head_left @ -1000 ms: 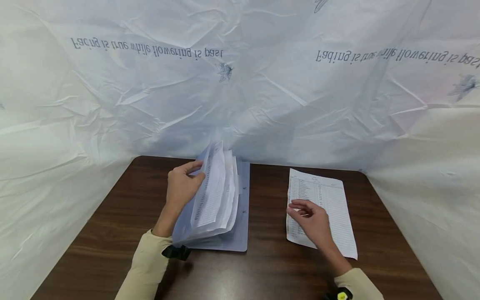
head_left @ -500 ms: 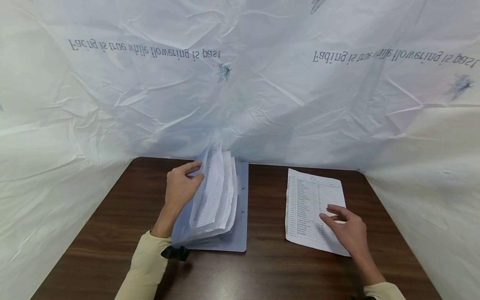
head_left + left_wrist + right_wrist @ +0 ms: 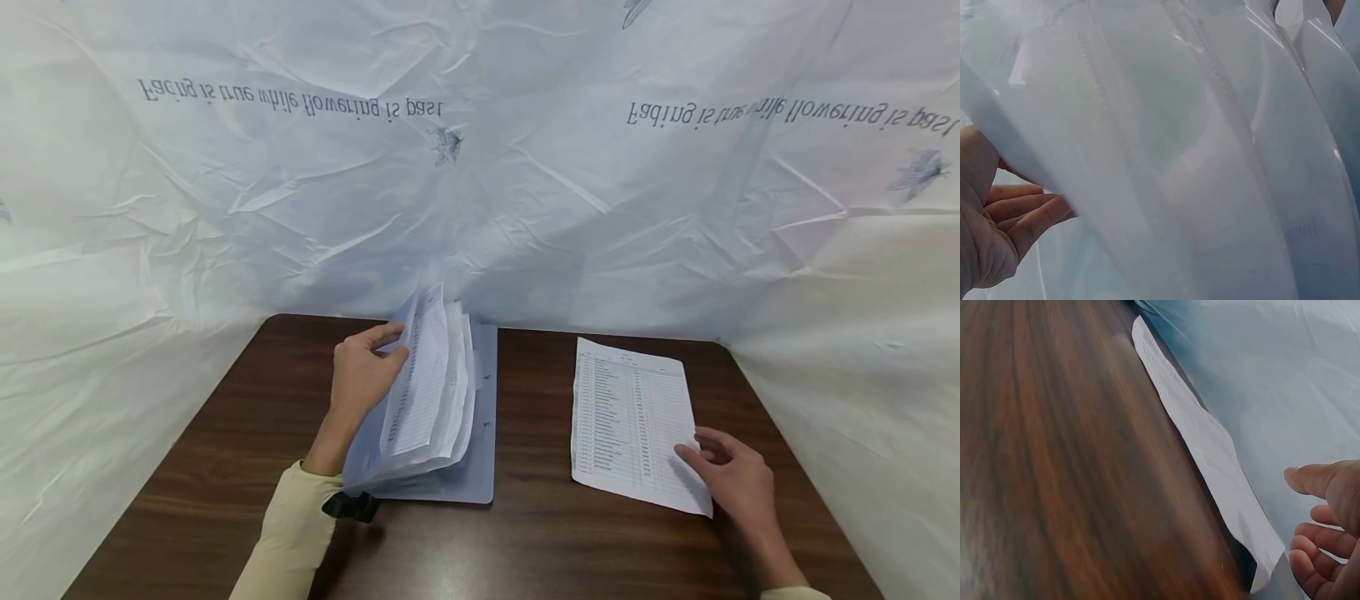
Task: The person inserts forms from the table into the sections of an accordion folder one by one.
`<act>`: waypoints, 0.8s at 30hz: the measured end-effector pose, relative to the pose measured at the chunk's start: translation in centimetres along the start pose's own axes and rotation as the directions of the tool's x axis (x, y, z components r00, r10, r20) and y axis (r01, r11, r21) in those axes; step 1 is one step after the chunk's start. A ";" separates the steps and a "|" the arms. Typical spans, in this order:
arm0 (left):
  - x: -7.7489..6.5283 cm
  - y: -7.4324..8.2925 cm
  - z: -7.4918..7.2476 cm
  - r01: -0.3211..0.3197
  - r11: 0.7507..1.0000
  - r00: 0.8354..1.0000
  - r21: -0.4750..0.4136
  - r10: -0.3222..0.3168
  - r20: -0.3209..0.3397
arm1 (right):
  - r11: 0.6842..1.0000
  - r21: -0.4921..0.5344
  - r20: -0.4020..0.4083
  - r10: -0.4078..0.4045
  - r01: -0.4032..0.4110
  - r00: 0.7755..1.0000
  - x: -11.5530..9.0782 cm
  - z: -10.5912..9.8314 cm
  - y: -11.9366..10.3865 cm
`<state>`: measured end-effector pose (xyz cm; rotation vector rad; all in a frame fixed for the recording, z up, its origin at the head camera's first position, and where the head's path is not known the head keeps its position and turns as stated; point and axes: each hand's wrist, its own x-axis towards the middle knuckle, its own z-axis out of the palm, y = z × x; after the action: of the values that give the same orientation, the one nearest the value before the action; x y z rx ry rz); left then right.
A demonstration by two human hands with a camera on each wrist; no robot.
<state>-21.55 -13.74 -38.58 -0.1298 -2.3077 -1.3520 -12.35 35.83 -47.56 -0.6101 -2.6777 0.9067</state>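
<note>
On the left of the table lies an opened blue-grey folder (image 3: 485, 454) with several clear sleeves of printed pages fanned up. My left hand (image 3: 360, 371) pinches a raised clear sleeve (image 3: 1147, 162) by its left edge; in the left wrist view the fingers reach behind the plastic. To the right rests a loose printed sheet (image 3: 622, 425) bearing a table of rows, slightly wavy. My right hand (image 3: 738, 482) is at the sheet's right edge, thumb over it in the head view. From the right wrist, that hand's thumb (image 3: 1310, 480) and fingers are spread, just beyond the sheet.
Both lie on a dark brown wooden table (image 3: 525, 542) with rounded far corners. A white plastic sheet (image 3: 480, 200) with printed lettering surrounds its back and sides. Bare wood separates the folder from the loose sheet.
My right hand has moved rightward and a little nearer, from the sheet's left side across to its right edge. The left hand and the folder stay in place.
</note>
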 end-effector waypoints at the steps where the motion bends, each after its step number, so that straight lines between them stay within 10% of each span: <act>1: 0.0 0.0 0.0 0.000 1.000 1.000 -0.001 0.000 -0.001 | 1.000 -0.004 0.006 0.006 -0.006 1.000 0.0 -0.1 0.2; 24: -0.1 0.1 0.0 0.005 1.000 1.000 0.000 -0.005 0.004 | 0.992 -0.111 0.112 0.074 -0.061 0.991 0.5 -0.3 1.7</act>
<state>-21.46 -13.65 -38.58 -0.1268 -2.3126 -1.3559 -12.14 37.38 -48.36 -0.6956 -2.8404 0.8443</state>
